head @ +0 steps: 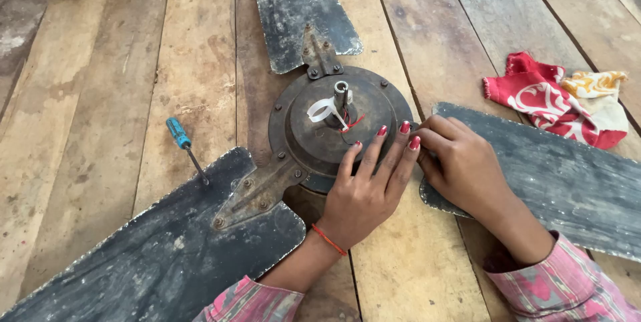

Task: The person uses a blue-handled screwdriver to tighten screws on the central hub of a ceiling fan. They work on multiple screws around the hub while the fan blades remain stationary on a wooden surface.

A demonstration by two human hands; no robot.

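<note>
Worn wooden planks [100, 95] — ceiling fan motor [334, 128], dusty blades [153, 255], both hands [364, 195] resting.

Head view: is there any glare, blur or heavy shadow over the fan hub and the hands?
Head view: soft, even daylight with no glare; the fan motor hub and both hands, left hand and right hand, are sharp; only faint shadows under the hands; floor planks splay slightly toward the frame edges, wide-lens distortion.

Blue-handled screwdriver [179, 133], red-and-white patterned cloth [554, 98], grimy black fan blades [167, 255]
</note>
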